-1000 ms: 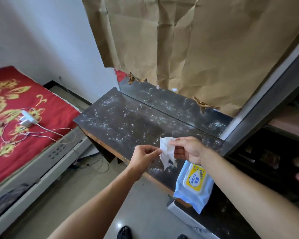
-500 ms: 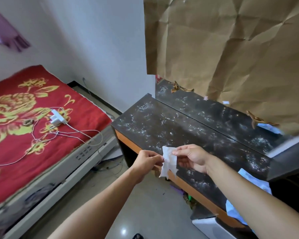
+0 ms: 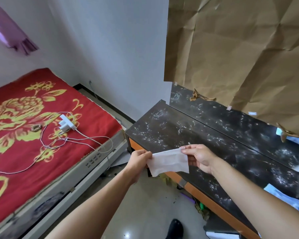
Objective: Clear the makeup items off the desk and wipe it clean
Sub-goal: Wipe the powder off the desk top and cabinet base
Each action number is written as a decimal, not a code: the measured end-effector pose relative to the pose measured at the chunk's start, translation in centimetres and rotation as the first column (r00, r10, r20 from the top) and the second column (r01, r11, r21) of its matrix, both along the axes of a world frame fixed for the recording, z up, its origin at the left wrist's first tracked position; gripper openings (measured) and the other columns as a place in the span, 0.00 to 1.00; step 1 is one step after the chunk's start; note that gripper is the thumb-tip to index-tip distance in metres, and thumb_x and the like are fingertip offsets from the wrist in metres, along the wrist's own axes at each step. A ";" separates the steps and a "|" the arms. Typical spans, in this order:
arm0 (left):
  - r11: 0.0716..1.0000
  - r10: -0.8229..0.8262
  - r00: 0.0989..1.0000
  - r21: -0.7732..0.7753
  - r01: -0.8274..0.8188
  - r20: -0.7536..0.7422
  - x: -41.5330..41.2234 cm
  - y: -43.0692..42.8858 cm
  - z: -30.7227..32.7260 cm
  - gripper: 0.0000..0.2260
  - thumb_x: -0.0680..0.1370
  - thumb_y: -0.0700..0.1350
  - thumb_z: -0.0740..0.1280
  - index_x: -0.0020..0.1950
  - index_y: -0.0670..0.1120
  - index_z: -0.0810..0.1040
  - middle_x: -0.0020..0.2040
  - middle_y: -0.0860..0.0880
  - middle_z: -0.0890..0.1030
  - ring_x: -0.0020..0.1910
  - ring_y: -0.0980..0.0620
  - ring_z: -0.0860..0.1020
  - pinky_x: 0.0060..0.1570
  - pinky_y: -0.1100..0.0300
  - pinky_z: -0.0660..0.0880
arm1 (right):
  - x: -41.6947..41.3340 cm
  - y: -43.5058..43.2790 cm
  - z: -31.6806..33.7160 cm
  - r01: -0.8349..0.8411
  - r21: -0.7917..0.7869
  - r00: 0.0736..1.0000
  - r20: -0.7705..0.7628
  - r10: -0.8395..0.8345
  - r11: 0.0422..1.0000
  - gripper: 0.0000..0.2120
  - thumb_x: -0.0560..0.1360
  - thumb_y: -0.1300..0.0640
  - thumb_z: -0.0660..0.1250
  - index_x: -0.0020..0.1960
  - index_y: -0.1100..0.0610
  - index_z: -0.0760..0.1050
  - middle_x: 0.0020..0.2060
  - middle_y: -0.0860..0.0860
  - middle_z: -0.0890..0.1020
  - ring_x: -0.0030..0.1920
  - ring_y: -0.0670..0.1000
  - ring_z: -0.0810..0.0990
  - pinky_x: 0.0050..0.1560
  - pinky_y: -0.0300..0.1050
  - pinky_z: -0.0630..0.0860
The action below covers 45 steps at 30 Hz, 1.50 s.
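The left hand (image 3: 138,159) is pinching one short edge of a white wipe (image 3: 168,161) between thumb and curled fingers, and the right hand (image 3: 199,158) is pinching the opposite edge. The sheet is hanging stretched between them in the air, by the near edge of the desk (image 3: 171,133) and apparently not touching it. Holding it by both ends is likely serving to pull the sheet open and flat before it goes down. The desk's dark top is showing pale, dusty smears along its length, so wiping seems to be the step in hand, though not yet begun. A blue wipe pack (image 3: 280,195) is lying at the desk's right end, near enough for a second sheet. Brown paper (image 3: 240,57) is hanging behind the desk, and a charger (image 3: 66,124) is lying on the red bed (image 3: 24,144), well apart to the left.
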<state>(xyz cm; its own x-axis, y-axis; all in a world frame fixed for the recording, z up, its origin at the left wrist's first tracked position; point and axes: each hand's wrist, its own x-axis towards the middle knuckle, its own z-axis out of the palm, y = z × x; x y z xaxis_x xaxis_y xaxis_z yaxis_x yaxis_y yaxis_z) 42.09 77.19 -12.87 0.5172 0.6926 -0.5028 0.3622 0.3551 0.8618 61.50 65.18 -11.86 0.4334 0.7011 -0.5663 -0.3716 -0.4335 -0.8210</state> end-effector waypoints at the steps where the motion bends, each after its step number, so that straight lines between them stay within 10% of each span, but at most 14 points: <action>1: 1.000 0.021 1.000 -0.005 -0.021 0.014 0.2 0.6 0.1 0.08 0.64 0.43 0.64 0.25 0.50 0.70 0.29 0.50 0.67 0.31 0.49 0.66 0.35 0.57 0.65 | 0.3 0.7 -0.3 0.013 -0.003 1.000 0.024 -0.013 1.000 0.02 0.74 0.66 0.68 0.46 0.62 0.78 0.39 0.57 0.82 0.39 0.54 0.81 0.43 0.48 0.79; 8: 0.977 0.179 0.970 -0.142 -0.156 0.164 3.7 6.2 0.0 0.04 0.78 0.37 0.64 0.43 0.39 0.75 0.37 0.43 0.79 0.32 0.49 0.77 0.30 0.56 0.76 | 2.3 7.8 -2.5 0.086 0.015 0.994 0.063 -0.087 0.996 0.08 0.77 0.58 0.66 0.48 0.63 0.77 0.45 0.63 0.82 0.42 0.58 0.81 0.45 0.54 0.79; 17: 0.969 -0.092 0.992 0.224 0.109 -0.084 8.2 14.9 -0.3 0.06 0.78 0.42 0.67 0.41 0.46 0.79 0.33 0.50 0.77 0.29 0.56 0.73 0.30 0.64 0.71 | 6.9 15.2 -1.9 -0.459 0.071 0.832 -0.315 0.457 0.885 0.27 0.74 0.39 0.62 0.63 0.57 0.75 0.55 0.59 0.81 0.54 0.57 0.78 0.53 0.49 0.75; 21: 0.962 -0.040 0.988 0.263 0.080 -0.152 9.2 17.5 -1.5 0.07 0.78 0.44 0.67 0.42 0.44 0.78 0.32 0.51 0.76 0.26 0.55 0.72 0.26 0.63 0.69 | 7.6 18.0 -3.5 -0.286 0.023 0.939 -0.191 0.285 0.958 0.17 0.73 0.57 0.70 0.57 0.67 0.75 0.49 0.62 0.82 0.45 0.56 0.82 0.47 0.48 0.78; 26: 0.941 -0.055 0.976 0.315 0.121 -0.209 10.5 20.9 -3.2 0.12 0.78 0.48 0.65 0.37 0.45 0.72 0.29 0.53 0.71 0.27 0.54 0.67 0.28 0.62 0.64 | 6.2 21.1 -5.5 -0.049 -0.016 0.994 0.101 0.050 0.999 0.14 0.76 0.49 0.65 0.44 0.61 0.75 0.39 0.54 0.77 0.42 0.51 0.73 0.44 0.46 0.68; 40: 0.965 -0.262 0.965 -0.030 0.261 -0.001 18.2 37.3 -5.9 0.10 0.74 0.29 0.65 0.46 0.43 0.76 0.41 0.43 0.78 0.37 0.47 0.77 0.44 0.51 0.78 | 9.8 33.5 -5.2 0.352 -0.208 0.848 0.483 -0.217 0.913 0.07 0.74 0.62 0.67 0.52 0.55 0.74 0.44 0.50 0.78 0.42 0.48 0.75 0.38 0.42 0.69; 45: 0.945 -0.303 0.953 -0.119 0.304 0.025 22.9 41.0 -9.4 0.18 0.76 0.35 0.67 0.65 0.43 0.70 0.55 0.42 0.78 0.51 0.45 0.80 0.52 0.51 0.77 | 16.1 38.0 -8.5 0.496 -0.231 0.761 0.580 -0.291 0.837 0.07 0.71 0.63 0.66 0.49 0.63 0.76 0.41 0.52 0.74 0.42 0.52 0.71 0.34 0.41 0.65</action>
<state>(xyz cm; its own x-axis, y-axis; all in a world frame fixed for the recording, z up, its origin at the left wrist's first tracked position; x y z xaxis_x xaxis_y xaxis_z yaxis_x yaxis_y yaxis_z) 65.01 118.14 -22.25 0.6972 0.4369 -0.5684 0.4635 0.3301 0.8223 77.61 103.16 -20.33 0.9145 0.1980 -0.3528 -0.1542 -0.6356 -0.7564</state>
